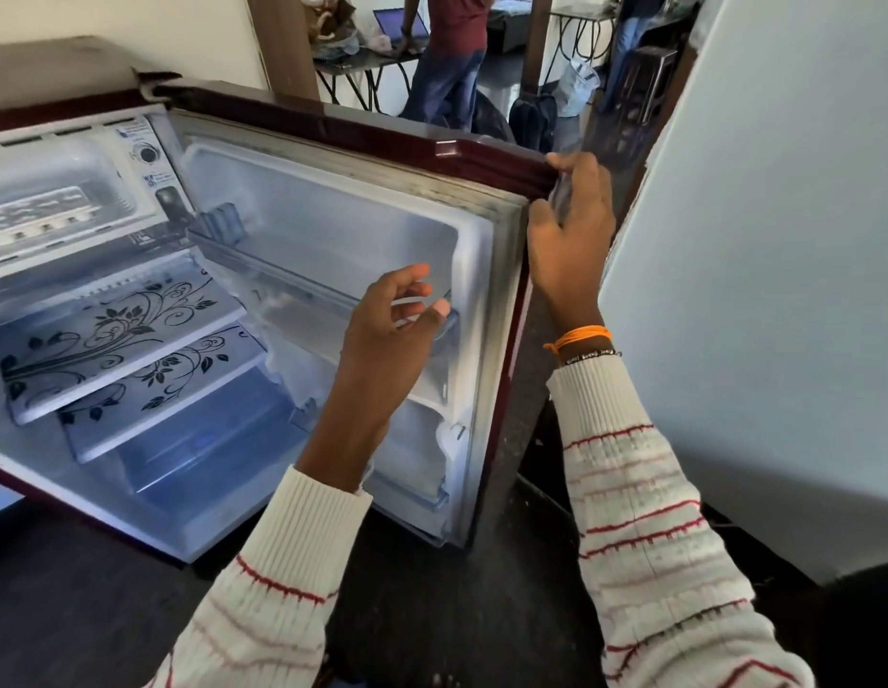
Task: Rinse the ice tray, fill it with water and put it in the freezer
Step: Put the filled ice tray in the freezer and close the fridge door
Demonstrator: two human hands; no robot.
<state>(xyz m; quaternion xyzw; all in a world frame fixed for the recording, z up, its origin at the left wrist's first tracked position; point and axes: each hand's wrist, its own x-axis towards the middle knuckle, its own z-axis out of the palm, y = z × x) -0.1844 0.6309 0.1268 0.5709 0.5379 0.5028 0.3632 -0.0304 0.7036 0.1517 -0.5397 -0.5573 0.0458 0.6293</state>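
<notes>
A small maroon fridge stands open. Its door [342, 240] swings toward me, showing white inner racks. My right hand [571, 230] grips the door's outer top corner and handle edge. My left hand [397, 320] hovers in front of the door's middle rack, fingers apart and holding nothing. The freezer compartment [59, 191] sits at the top left of the fridge, its translucent flap down. A white ice tray [35, 216] shows faintly through the flap.
Two glass shelves [114, 335] with black floral print and a blue crisper drawer [198, 439] fill the fridge body. A white wall [759, 270] stands close on the right. Beyond the doorway a person [451, 52] stands by a table with a laptop. The floor is dark.
</notes>
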